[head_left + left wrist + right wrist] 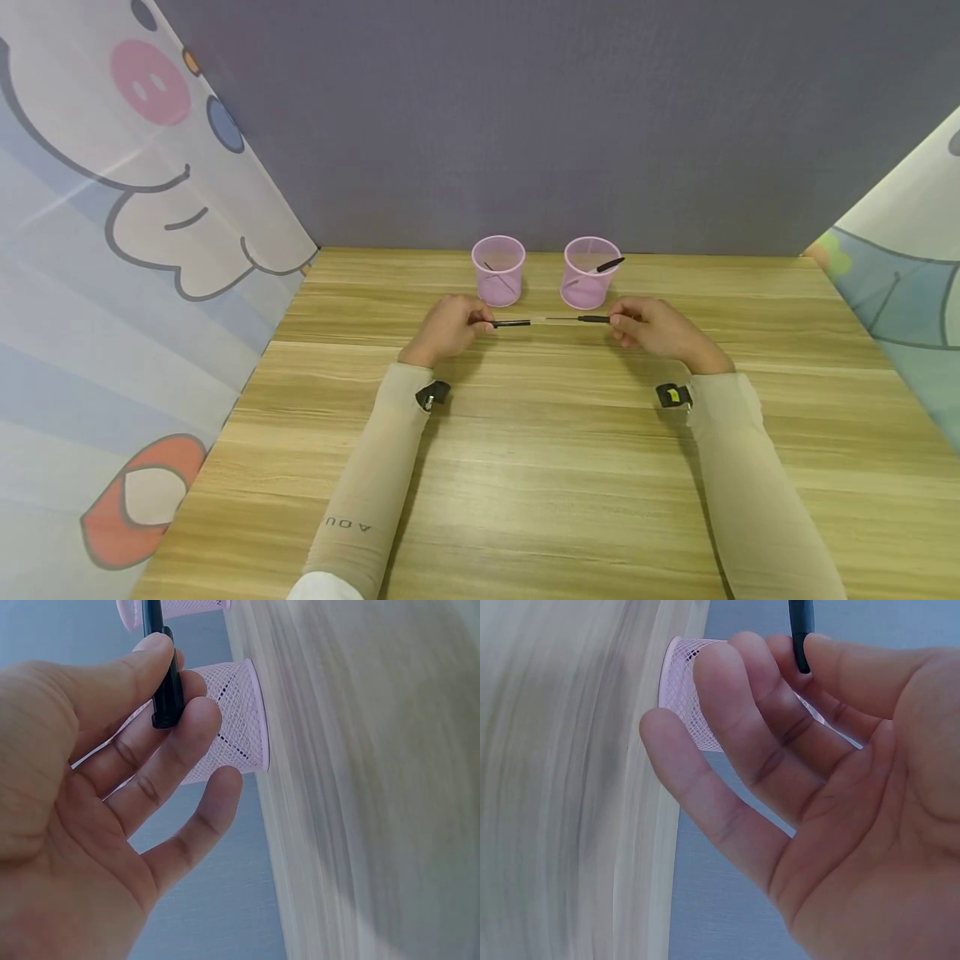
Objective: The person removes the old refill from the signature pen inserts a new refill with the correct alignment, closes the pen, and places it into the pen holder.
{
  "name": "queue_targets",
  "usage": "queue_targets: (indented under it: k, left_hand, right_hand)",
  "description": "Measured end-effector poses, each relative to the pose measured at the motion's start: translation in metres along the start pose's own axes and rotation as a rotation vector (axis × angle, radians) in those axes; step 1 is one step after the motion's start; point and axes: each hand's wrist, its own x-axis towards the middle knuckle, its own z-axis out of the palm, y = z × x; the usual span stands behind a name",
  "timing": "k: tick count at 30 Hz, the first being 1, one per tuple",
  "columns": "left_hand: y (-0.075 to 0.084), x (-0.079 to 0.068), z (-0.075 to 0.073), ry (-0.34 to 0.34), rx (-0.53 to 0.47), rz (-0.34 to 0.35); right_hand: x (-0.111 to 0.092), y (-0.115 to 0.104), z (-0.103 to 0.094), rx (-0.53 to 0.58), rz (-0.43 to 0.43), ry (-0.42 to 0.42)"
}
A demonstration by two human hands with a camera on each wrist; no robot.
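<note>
Two pink cups (490, 292) on wood-grain table (555, 483)

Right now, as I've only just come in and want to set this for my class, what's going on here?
A person is handling pen parts over the table. The left hand pinches a black tube and the right hand a black-ended rod, roughly in line; whether they are joined is too small to tell. Behind them stand two pink cups: the left cup holds thin dark pieces, the right cup a pen sticking over its rim.
</note>
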Motion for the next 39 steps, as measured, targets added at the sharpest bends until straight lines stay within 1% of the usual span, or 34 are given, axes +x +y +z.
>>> queue_targets:
  k: [5,11,18,25,29,39]
  left_hand:
    - [0.001,0.000,0.003,-0.012,0.028,0.002]
    - [0.003,0.001,0.009,-0.052,0.059,-0.001]
    - [0.002,0.001,0.015,-0.071,0.057,-0.013]
    - [0.003,0.001,0.018,-0.130,0.096,-0.007]
    - [0.004,0.001,0.019,-0.138,0.111,-0.001]
    - [0.005,0.001,0.020,-0.151,0.114,0.019]
  right_hand:
    - [0.001,0.002,0.000,0.002,0.004,-0.001]
    - [0.001,0.002,-0.001,-0.006,0.006,-0.003]
    - [0.002,0.002,0.001,0.000,0.002,-0.001]
    - [0.002,0.003,0.001,-0.002,-0.010,-0.008]
    - [0.003,0.003,0.002,-0.005,-0.017,-0.009]
    - [0.001,0.000,0.002,0.002,-0.017,0.000]
